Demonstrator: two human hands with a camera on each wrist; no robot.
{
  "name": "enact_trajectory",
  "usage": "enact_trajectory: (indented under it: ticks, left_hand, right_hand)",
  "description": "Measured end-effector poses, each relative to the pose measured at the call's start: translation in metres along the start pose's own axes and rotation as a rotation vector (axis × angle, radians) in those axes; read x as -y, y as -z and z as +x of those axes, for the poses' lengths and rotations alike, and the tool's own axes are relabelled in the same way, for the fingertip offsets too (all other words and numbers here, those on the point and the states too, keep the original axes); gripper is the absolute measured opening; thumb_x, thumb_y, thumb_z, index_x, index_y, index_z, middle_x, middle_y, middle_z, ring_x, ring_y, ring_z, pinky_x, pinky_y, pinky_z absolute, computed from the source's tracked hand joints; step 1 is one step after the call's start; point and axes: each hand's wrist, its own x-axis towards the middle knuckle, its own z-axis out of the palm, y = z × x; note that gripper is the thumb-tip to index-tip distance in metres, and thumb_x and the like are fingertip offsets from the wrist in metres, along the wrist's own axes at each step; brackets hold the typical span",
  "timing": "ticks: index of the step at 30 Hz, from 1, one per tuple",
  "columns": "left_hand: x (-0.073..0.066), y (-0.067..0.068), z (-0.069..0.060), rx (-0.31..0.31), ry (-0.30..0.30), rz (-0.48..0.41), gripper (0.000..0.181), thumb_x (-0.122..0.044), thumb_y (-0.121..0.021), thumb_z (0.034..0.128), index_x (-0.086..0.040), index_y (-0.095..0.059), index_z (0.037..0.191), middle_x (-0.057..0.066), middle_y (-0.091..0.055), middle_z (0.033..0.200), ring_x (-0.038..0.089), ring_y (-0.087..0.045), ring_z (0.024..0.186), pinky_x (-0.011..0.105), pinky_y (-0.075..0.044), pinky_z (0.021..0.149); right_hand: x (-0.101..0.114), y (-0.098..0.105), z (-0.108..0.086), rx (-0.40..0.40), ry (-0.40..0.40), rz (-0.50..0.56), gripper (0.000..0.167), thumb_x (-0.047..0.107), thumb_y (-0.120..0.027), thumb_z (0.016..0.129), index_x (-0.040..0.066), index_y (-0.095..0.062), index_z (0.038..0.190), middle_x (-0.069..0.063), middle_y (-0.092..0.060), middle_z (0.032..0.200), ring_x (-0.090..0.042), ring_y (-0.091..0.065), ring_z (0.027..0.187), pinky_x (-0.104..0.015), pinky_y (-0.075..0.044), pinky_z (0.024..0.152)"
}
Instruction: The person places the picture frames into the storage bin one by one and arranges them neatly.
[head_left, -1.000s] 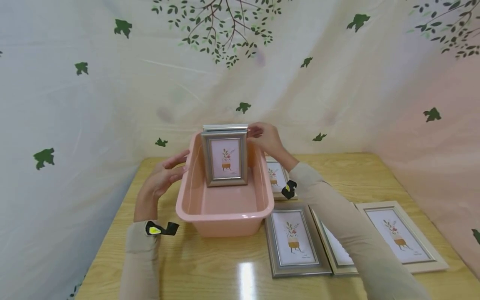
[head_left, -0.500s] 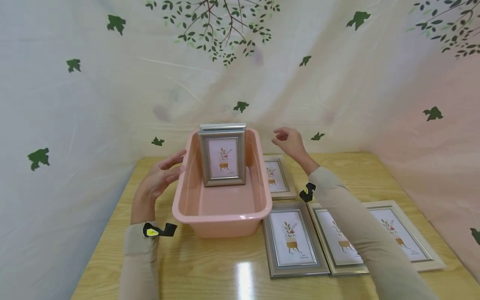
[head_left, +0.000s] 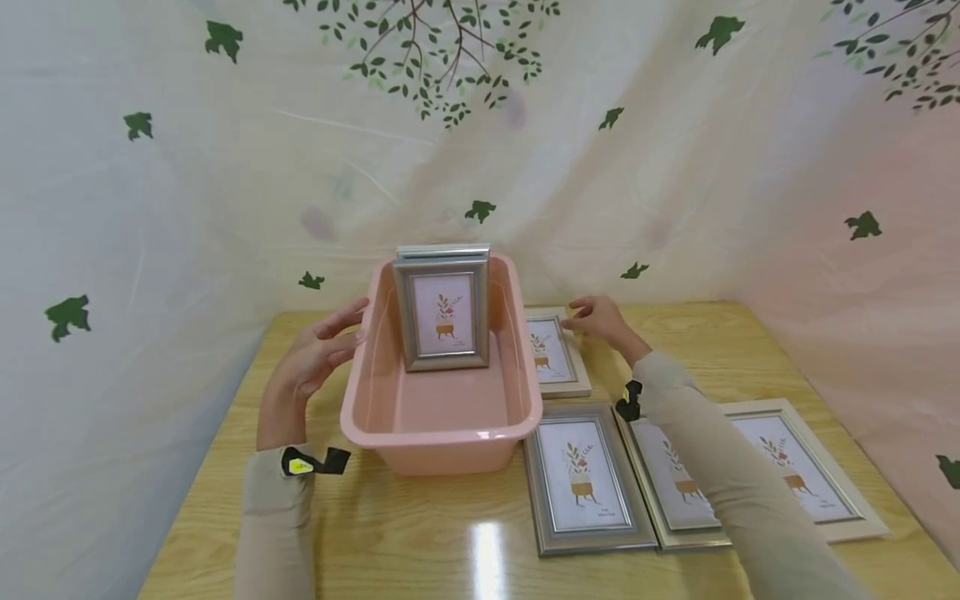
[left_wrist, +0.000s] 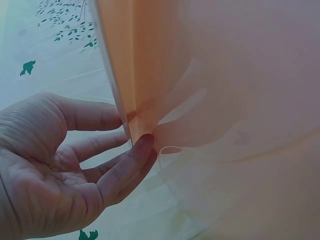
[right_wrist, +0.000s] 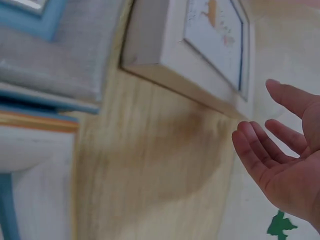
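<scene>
My left hand [head_left: 307, 362] is at the left side of the pink basin [head_left: 441, 435], its fingers touching the rim. In the left wrist view, the fingertips of the left hand [left_wrist: 75, 165] lie against the basin's wall [left_wrist: 145, 75]. Inside the basin a silver frame [head_left: 443, 361] leans upright, with another silver-edged frame [head_left: 442, 250] behind it. My right hand [head_left: 602, 321] holds nothing and is beside the upper right edge of a small cream frame [head_left: 570, 387]. The right wrist view shows the right hand [right_wrist: 285, 160] with spread fingers close to that frame [right_wrist: 175, 65].
A larger silver frame [head_left: 581, 546] lies flat in front of the small cream one. To its right are a cream-gold frame [head_left: 675, 537], partly under my right forearm, and a wide cream frame [head_left: 858, 527]. A patterned cloth [head_left: 555, 200] hangs behind the wooden table [head_left: 390, 533].
My right hand has moved away from the upright frames in the basin, to the right and down beside the small cream frame. The left hand has stayed at the basin's rim.
</scene>
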Motion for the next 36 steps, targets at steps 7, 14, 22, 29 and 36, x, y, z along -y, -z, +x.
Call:
enact_trajectory:
  ticks: [7, 14, 22, 29, 36]
  left_hand:
    - [0.001, -0.002, -0.002, -0.002, -0.011, 0.000, 0.061, -0.007, -0.057, 0.1028, -0.008, -0.031, 0.159, 0.018, -0.036, 0.148, 0.012, -0.058, 0.117, 0.023, -0.051, 0.096]
    - [0.002, -0.006, -0.006, -0.023, -0.016, 0.006, 0.062, -0.008, -0.059, 0.1018, -0.009, -0.034, 0.158, 0.014, -0.040, 0.144, 0.013, -0.060, 0.116, 0.024, -0.052, 0.094]
    - [0.002, -0.010, -0.010, -0.026, -0.034, 0.009, 0.061, -0.007, -0.059, 0.1015, -0.008, -0.035, 0.157, 0.016, -0.042, 0.143, 0.013, -0.061, 0.114, 0.024, -0.053, 0.094]
    - [0.002, -0.012, -0.014, -0.030, -0.025, -0.002, 0.060, -0.006, -0.057, 0.1022, -0.007, -0.034, 0.158, 0.017, -0.039, 0.145, 0.012, -0.061, 0.114, 0.023, -0.052, 0.095]
    - [0.001, -0.015, -0.019, -0.031, -0.022, -0.012, 0.060, -0.006, -0.057, 0.1025, -0.007, -0.033, 0.158, 0.017, -0.038, 0.146, 0.012, -0.060, 0.115, 0.023, -0.052, 0.095]
  right_hand:
    - [-0.020, -0.007, 0.000, 0.070, -0.040, 0.037, 0.057, 0.011, -0.078, 0.089, -0.013, -0.055, 0.135, -0.029, -0.063, 0.114, -0.026, -0.060, 0.091, -0.035, -0.056, 0.078]
    - [-0.030, -0.012, -0.004, 0.091, -0.044, 0.102, 0.057, 0.010, -0.079, 0.088, -0.012, -0.056, 0.135, -0.024, -0.065, 0.114, -0.015, -0.058, 0.089, -0.025, -0.051, 0.075]
    - [-0.032, -0.009, -0.009, 0.126, -0.071, 0.116, 0.065, 0.015, -0.078, 0.090, -0.009, -0.050, 0.143, -0.027, -0.060, 0.129, -0.028, -0.056, 0.110, -0.033, -0.048, 0.091]
    - [-0.031, -0.009, -0.008, 0.138, -0.100, 0.131, 0.067, 0.015, -0.079, 0.089, -0.005, -0.048, 0.146, -0.026, -0.058, 0.132, -0.029, -0.053, 0.112, -0.035, -0.047, 0.094]
    - [-0.031, -0.011, -0.009, 0.142, -0.125, 0.144, 0.067, 0.015, -0.079, 0.089, -0.003, -0.049, 0.146, -0.027, -0.059, 0.132, -0.028, -0.054, 0.112, -0.033, -0.047, 0.092]
